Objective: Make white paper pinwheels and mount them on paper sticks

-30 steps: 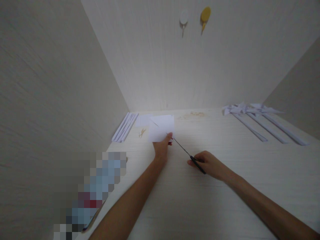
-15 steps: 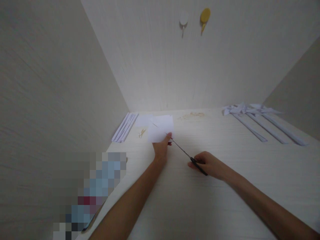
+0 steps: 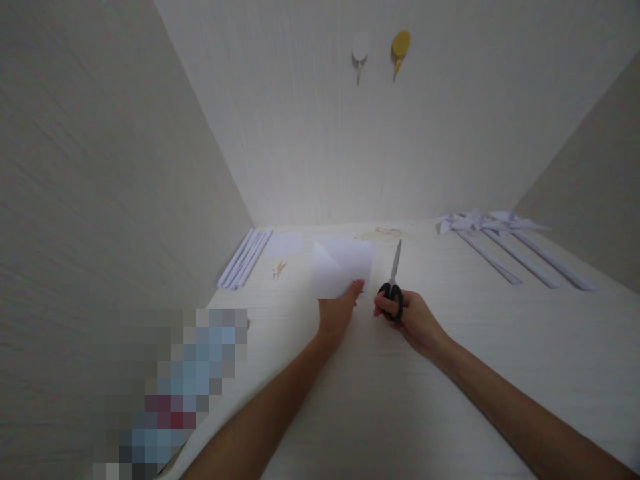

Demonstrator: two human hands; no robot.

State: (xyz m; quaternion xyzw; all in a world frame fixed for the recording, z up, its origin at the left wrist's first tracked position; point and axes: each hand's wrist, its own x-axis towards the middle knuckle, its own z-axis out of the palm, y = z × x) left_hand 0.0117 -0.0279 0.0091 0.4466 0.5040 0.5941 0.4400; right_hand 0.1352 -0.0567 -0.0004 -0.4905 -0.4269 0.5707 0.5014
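A square sheet of white paper (image 3: 340,263) is pinched at its lower right corner by my left hand (image 3: 337,317), with the thumb on top. A diagonal slit shows near the paper's upper left corner. My right hand (image 3: 415,320) grips black-handled scissors (image 3: 395,263), fingers in the loops. Their blades are together, point up and away from me, and stand apart from the paper, to its right.
Rolled white paper sticks (image 3: 245,259) lie at the back left beside another paper sheet (image 3: 283,245) and some small tan sticks (image 3: 279,269). Paper pinwheels (image 3: 475,221) on sticks lie at the back right. A white hook (image 3: 359,50) and a yellow hook (image 3: 401,45) are on the wall.
The scissors have left the paper's corner, closed and swung upright in my right hand. My left hand has shifted the paper to the right.
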